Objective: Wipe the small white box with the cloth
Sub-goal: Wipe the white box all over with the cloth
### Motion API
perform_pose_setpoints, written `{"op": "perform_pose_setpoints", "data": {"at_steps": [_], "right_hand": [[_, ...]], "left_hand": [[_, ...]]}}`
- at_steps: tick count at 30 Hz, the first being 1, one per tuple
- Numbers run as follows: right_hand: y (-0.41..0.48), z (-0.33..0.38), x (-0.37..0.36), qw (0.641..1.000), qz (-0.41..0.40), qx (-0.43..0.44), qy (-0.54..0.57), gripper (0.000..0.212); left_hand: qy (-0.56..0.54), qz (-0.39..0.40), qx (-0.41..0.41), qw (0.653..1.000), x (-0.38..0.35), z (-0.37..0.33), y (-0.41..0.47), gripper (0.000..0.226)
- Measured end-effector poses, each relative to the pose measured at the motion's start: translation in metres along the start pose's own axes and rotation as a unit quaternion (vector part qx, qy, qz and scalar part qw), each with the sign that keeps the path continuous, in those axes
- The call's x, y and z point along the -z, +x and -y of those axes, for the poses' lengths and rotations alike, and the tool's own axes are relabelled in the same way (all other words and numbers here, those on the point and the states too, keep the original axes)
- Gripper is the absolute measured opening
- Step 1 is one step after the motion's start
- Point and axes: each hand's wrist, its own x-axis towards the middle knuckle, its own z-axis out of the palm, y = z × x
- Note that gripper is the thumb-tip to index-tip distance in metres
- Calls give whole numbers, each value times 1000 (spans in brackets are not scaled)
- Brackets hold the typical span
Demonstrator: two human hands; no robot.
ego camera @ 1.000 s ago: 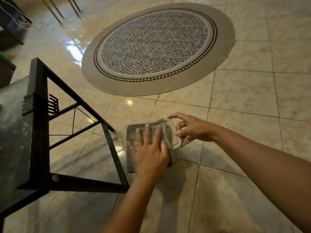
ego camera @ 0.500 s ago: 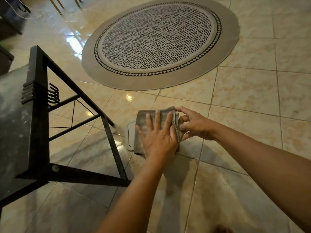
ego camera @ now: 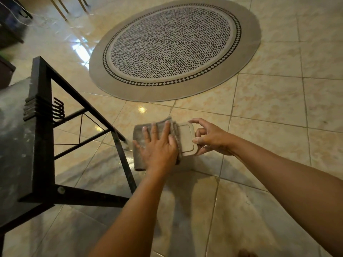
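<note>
Glossy tile floor (ego camera: pixel 269 112), round rug (ego camera: pixel 174 47) beyond, black frame (ego camera: pixel 39 127) at left. Beside it, left hand (ego camera: pixel 159 147) lies flat, fingers spread, pressing the cloth (ego camera: pixel 141 134) onto the small white box (ego camera: pixel 186 140); right hand (ego camera: pixel 211 138)'s curled fingers pinch its right end.

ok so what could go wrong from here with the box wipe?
1. The right hand pinches the small white box only at its right end, while the left hand presses the cloth flat on its left part; the box could tip or slip from that grip.
2. The cloth hangs off the box's left side close to the black table leg and may snag there.
3. The end under the right fingers may go unwiped.
</note>
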Motion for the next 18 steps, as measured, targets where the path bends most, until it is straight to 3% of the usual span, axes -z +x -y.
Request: {"op": "perform_pose_setpoints", "data": {"at_steps": [2,8,14,18], "right_hand": [[0,2,0,1000,2,-2,-7,71],[2,6,0,1000,11,-4,-23,72],[2,7,0,999,-6,-7,-36,68],[3,11,0,999,13,-5,-40,70]], "left_hand": [[-19,-7,19,1000,2,8,-17,60],[4,4,-77,997,-3,-35,-16,57],[-21,-4,-6,1000,4,4,-14,59],[-17,0,-112,994,-5,-26,-29,55]]}}
